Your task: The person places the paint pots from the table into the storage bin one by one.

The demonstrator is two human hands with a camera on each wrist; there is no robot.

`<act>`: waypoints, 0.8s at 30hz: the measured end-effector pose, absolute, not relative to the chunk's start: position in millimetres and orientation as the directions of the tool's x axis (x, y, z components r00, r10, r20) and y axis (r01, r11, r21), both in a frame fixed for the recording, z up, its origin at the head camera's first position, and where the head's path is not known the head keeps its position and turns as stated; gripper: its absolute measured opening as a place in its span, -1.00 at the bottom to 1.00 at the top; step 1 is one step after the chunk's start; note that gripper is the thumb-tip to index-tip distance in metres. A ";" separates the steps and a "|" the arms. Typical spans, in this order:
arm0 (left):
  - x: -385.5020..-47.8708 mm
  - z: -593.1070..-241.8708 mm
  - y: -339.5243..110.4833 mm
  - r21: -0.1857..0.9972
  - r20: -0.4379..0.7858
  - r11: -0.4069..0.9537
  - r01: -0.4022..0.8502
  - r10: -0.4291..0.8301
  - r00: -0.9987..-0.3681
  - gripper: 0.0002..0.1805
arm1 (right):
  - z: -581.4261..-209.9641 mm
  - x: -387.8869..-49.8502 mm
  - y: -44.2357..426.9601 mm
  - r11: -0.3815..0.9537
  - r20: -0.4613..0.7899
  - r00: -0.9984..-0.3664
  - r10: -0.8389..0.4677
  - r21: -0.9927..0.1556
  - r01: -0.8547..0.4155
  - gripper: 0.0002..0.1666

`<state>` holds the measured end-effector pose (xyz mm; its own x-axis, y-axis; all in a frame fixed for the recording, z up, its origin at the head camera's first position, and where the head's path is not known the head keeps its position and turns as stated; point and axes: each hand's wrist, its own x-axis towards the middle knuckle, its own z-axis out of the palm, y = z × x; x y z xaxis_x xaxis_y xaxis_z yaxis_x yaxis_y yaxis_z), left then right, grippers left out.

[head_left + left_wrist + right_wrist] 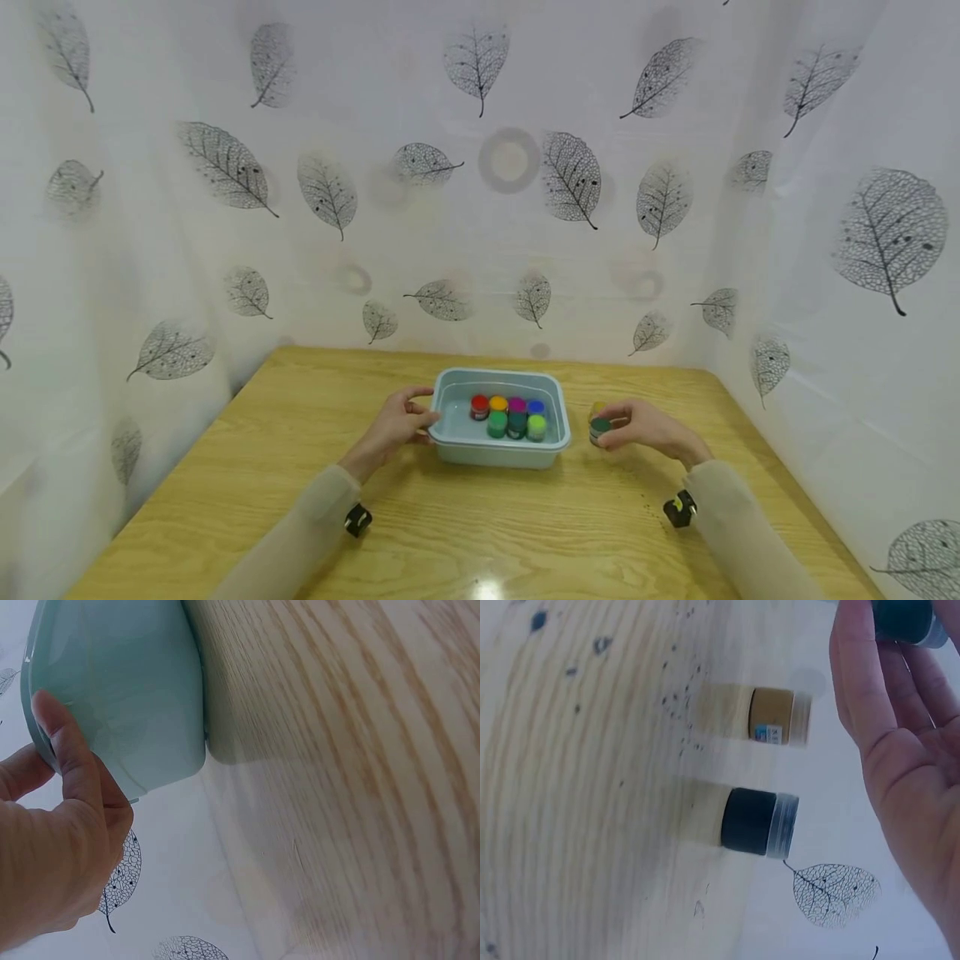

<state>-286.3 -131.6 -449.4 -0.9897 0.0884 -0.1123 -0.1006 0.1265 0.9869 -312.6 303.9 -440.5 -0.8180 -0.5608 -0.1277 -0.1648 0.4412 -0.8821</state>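
My left hand (397,421) pinches the left rim of a light blue plastic basin (491,457); the left wrist view shows fingers on both sides of that rim. Inside the basin stand several small paint jars, among them a red jar (479,407), an orange jar (498,403) and a lime green jar (536,428). To the right of the basin, my right hand (647,427) grips a dark green paint jar (904,619), lifted off the table. Below it in the right wrist view, an ochre paint jar (771,714) and a black paint jar (748,821) stand on the table.
The wooden table (480,517) extends in front of the basin and to both sides. Small dark specks (651,506) lie on it near my right wrist. A white curtain (420,242) with leaf prints hangs behind and at the sides.
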 end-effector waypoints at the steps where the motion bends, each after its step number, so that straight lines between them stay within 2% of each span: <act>1: -286.1 -449.8 -131.7 0.987 -0.114 0.128 -0.102 0.087 -0.990 -0.42 | -440.1 -313.0 302.3 0.436 -0.120 -0.816 -0.565 -0.883 -0.171 -0.35; 9: -286.6 -451.0 -131.1 0.987 -0.113 0.125 -0.102 0.087 -0.990 -0.43 | -436.0 -313.1 286.6 0.384 -0.091 -0.846 -0.526 -0.912 -0.141 -0.29; 16: -286.7 -449.8 -130.3 0.987 -0.112 0.123 -0.101 0.089 -0.990 -0.42 | -431.5 -311.1 266.9 0.332 -0.013 -0.859 -0.511 -0.925 -0.184 -0.45; 24: -284.8 -448.7 -131.1 0.987 -0.110 0.128 -0.098 0.091 -0.990 -0.43 | -429.7 -308.7 240.8 0.261 0.074 -0.882 -0.466 -0.941 -0.217 -0.48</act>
<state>-284.8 -131.1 -448.7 -0.9898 0.0910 -0.1099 -0.0978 0.1281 0.9869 -308.7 240.8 -429.7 -0.8816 -0.4662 0.0742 -0.2172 0.2610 -0.9406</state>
